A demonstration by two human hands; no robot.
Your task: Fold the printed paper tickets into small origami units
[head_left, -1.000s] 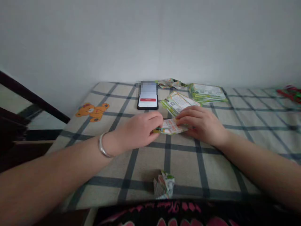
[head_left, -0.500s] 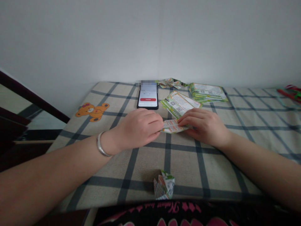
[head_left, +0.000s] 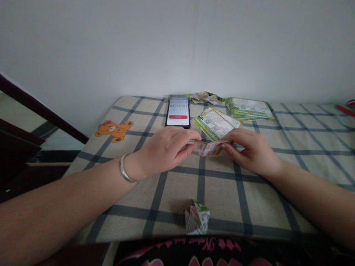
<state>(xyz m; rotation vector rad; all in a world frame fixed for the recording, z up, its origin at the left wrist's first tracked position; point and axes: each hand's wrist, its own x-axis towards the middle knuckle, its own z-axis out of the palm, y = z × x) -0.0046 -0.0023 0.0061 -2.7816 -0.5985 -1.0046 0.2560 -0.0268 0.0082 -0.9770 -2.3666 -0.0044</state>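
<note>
A small folded paper leaflet point(head_left: 206, 149), printed in orange and white, is held up between my two hands just above the checked cloth. My left hand point(head_left: 172, 147) pinches its left end between thumb and fingers. At the right end, my right hand point(head_left: 248, 149) grips it the same way. Behind the leaflet lie a few flat green-and-white leaflets point(head_left: 213, 123), partly covered by my right hand's fingers. Nearer my body, a folded paper piece point(head_left: 197, 218) of similar print stands on the cloth by the table's front edge.
A phone point(head_left: 178, 112) with a running timer lies near the wall. Beside it are crumpled or folded papers point(head_left: 206, 97) and a stack of leaflets point(head_left: 249, 108). A bear picture point(head_left: 114, 130) is at the left, and a red object point(head_left: 345, 109) at the far right.
The leaflet was lower and flatter; now it is tilted up with its crease showing, and my fingers have shifted along its ends. The whole view has moved slightly.
</note>
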